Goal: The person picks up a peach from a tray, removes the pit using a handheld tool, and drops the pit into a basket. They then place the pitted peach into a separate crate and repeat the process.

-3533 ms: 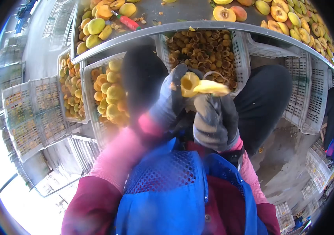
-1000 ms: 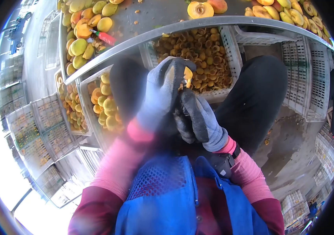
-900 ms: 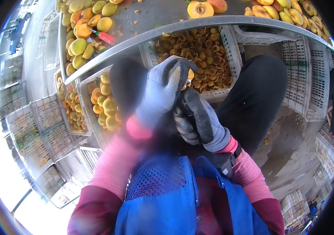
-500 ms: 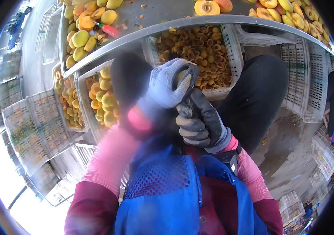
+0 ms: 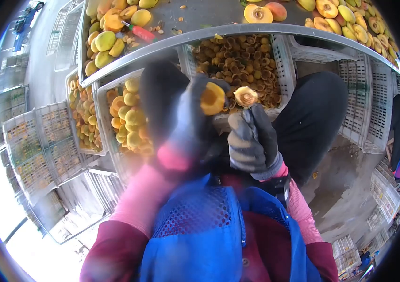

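My left hand (image 5: 188, 108), in a grey-blue glove and blurred by motion, grips a yellow peach half (image 5: 212, 99) with its hollowed cut face showing. To the right of it, my right hand (image 5: 252, 141), in a dark worn glove, is closed in a fist. A cut-out peach core (image 5: 246, 97) with a ring of pale flesh stands just above its thumb and forefinger. The fist seems wrapped round a small pitting tool, almost wholly hidden by the fingers. Both hands are above my lap, apart from each other, near a crate (image 5: 282, 66) of discarded cores.
A metal table (image 5: 200, 19) with a raised rim spans the front. On it lie peaches (image 5: 105, 41), a red-handled tool (image 5: 142, 33), a halved peach (image 5: 257, 14) and a pile of halves (image 5: 345, 21). Crates of peach halves (image 5: 132, 113) stand left; stacked crates (image 5: 366, 98) stand right.
My hands have drawn apart, the right one moving slightly right. The core now shows out of the peach, above my right fist, and the half in my left hand shows its hollowed face.
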Motion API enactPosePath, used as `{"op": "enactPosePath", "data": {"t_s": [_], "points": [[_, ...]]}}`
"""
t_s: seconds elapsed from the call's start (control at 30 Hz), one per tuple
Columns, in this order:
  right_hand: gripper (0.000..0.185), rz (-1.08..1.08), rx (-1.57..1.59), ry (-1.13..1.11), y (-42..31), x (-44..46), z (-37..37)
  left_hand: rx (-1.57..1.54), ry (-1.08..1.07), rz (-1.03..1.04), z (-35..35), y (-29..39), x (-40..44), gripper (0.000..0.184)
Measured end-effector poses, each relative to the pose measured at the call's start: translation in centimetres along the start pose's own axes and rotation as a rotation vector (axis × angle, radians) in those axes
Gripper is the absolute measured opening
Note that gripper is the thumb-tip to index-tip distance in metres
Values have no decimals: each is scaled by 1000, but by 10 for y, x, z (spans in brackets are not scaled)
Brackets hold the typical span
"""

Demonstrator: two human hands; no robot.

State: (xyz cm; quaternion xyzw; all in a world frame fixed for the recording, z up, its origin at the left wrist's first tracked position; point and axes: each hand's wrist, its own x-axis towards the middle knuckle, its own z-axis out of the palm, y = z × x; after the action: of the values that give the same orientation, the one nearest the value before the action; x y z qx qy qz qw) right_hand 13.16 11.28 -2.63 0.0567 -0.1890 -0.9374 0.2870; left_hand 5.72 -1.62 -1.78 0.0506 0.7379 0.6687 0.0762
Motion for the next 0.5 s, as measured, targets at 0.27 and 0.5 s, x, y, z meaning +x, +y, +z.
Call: {"op": "enactPosePath", "data": {"t_s": [0.27, 0.5], "points": [[52, -19, -123, 217, -18, -5, -26, 905, -8, -283, -252, -49, -7, 33], [48, -49, -264, 557, -24, 9, -28, 1241, 0, -33, -175, 53, 100, 33]]}}
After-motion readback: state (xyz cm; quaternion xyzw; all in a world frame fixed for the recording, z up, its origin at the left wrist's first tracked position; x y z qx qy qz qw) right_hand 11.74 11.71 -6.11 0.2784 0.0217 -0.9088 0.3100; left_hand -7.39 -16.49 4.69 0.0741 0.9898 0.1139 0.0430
